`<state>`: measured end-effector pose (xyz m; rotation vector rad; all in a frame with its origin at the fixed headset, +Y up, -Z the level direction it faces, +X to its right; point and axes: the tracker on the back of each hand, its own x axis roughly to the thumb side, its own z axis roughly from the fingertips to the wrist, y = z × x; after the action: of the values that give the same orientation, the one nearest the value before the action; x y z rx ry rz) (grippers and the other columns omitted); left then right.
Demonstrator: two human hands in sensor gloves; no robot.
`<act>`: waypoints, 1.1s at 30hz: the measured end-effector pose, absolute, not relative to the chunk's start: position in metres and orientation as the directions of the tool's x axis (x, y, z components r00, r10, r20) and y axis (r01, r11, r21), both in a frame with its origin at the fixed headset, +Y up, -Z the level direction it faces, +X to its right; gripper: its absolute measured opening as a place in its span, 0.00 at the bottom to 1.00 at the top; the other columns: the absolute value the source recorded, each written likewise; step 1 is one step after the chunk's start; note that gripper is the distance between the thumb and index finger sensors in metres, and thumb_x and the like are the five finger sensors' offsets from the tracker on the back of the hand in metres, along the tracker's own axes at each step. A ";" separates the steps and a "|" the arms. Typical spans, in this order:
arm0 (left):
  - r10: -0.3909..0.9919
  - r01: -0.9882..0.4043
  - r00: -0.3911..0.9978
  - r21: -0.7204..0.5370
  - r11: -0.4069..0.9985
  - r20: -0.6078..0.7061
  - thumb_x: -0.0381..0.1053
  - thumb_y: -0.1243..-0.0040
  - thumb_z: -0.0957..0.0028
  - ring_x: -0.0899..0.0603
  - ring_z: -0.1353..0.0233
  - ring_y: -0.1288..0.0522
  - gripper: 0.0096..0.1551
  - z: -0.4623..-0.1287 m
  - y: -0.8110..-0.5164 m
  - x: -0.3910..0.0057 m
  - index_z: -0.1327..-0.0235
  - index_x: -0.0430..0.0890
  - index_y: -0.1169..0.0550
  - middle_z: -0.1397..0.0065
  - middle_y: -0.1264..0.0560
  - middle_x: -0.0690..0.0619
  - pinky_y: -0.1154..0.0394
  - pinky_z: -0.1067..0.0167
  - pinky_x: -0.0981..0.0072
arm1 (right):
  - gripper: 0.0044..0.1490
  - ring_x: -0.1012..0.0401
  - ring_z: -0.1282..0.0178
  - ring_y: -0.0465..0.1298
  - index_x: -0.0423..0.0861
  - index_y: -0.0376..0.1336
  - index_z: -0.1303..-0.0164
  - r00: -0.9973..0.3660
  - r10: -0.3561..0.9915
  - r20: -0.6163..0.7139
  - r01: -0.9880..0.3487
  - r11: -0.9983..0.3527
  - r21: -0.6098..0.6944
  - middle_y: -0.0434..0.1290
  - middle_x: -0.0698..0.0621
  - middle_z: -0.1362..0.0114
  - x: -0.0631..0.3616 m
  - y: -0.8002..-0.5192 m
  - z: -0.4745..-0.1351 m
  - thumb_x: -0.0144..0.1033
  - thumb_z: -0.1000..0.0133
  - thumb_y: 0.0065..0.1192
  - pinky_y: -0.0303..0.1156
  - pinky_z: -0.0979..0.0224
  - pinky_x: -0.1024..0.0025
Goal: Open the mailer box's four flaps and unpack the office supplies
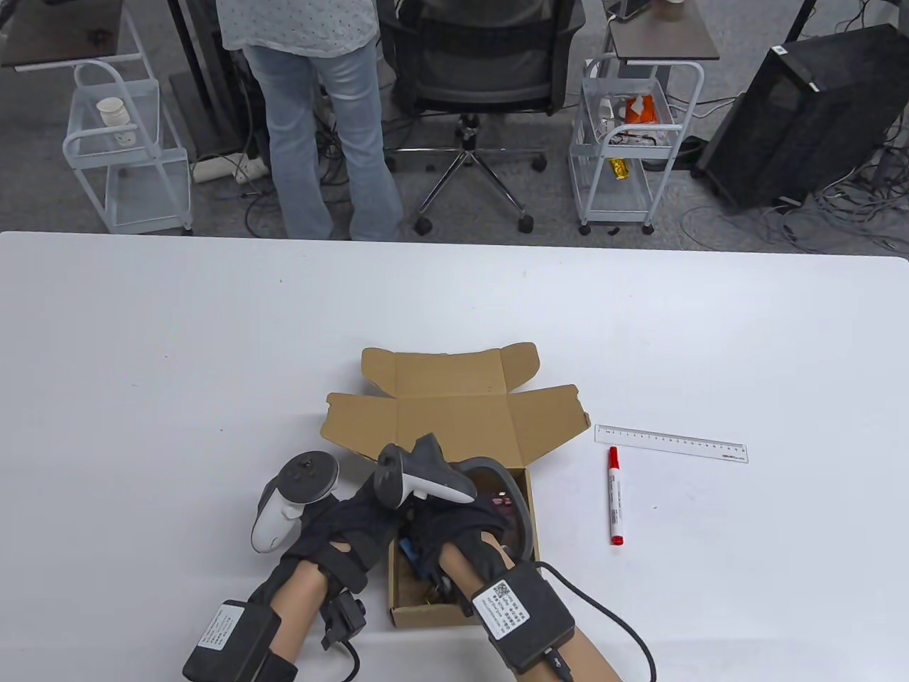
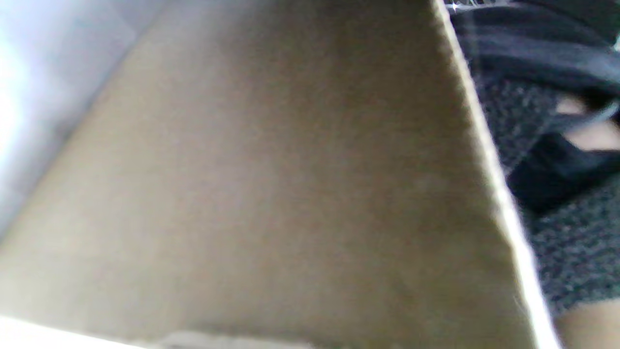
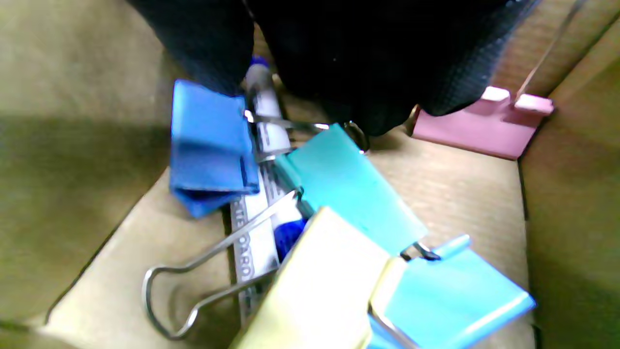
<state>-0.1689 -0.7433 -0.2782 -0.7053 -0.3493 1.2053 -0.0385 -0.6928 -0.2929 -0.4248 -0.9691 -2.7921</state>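
Right hand (image 1: pixel 454 529) is down in the mailer box (image 1: pixel 454 426) at the bench's near edge; its grip hovers over the clips, can't tell if it holds anything. Left hand (image 1: pixel 341 526) at the box's left wall, grip unclear. Suggest lifting one clip clear of the blue marker (image 3: pixel 264 160). Count: five binder clips, one marker inside; red marker (image 1: pixel 615 495) and ruler (image 1: pixel 670 442) out.

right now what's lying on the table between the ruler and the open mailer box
Table view: a red marker lies on the table just below the ruler, right of the mailer box; otherwise bare.
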 end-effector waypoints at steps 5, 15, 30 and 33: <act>0.933 -0.728 0.339 -0.661 0.182 -0.117 0.63 0.65 0.34 0.26 0.12 0.64 0.45 -0.278 -0.743 -0.169 0.16 0.43 0.62 0.11 0.62 0.36 0.53 0.21 0.35 | 0.40 0.45 0.20 0.72 0.38 0.55 0.16 -0.948 -0.050 0.313 0.243 -0.748 0.618 0.67 0.39 0.17 -0.043 -0.697 -0.296 0.52 0.31 0.54 0.69 0.22 0.40; 0.931 -0.727 0.347 -0.659 0.190 -0.114 0.63 0.65 0.34 0.25 0.12 0.63 0.45 -0.278 -0.743 -0.169 0.16 0.43 0.63 0.11 0.62 0.36 0.53 0.21 0.35 | 0.34 0.45 0.21 0.70 0.47 0.59 0.19 -0.973 0.074 0.221 0.105 -0.706 0.700 0.72 0.48 0.24 -0.028 -0.702 -0.306 0.52 0.32 0.53 0.70 0.23 0.44; 0.928 -0.722 0.356 -0.663 0.199 -0.109 0.63 0.65 0.34 0.25 0.12 0.63 0.46 -0.278 -0.743 -0.168 0.16 0.42 0.62 0.11 0.62 0.35 0.53 0.21 0.34 | 0.30 0.42 0.24 0.72 0.48 0.60 0.23 -0.968 0.101 0.228 0.091 -0.710 0.699 0.76 0.49 0.27 -0.029 -0.699 -0.299 0.48 0.34 0.57 0.70 0.23 0.40; 0.928 -0.721 0.357 -0.663 0.200 -0.108 0.63 0.65 0.34 0.25 0.12 0.63 0.46 -0.279 -0.743 -0.168 0.16 0.42 0.62 0.11 0.61 0.35 0.53 0.21 0.34 | 0.30 0.41 0.25 0.75 0.46 0.59 0.23 -0.970 0.155 0.185 0.015 -0.725 0.688 0.78 0.47 0.26 -0.021 -0.690 -0.297 0.45 0.33 0.57 0.71 0.24 0.37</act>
<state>-0.1684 -0.7430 -0.2786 -0.7022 -0.3491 1.1855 -0.0206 -0.6903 -0.2971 -0.3719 -1.1867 -2.9679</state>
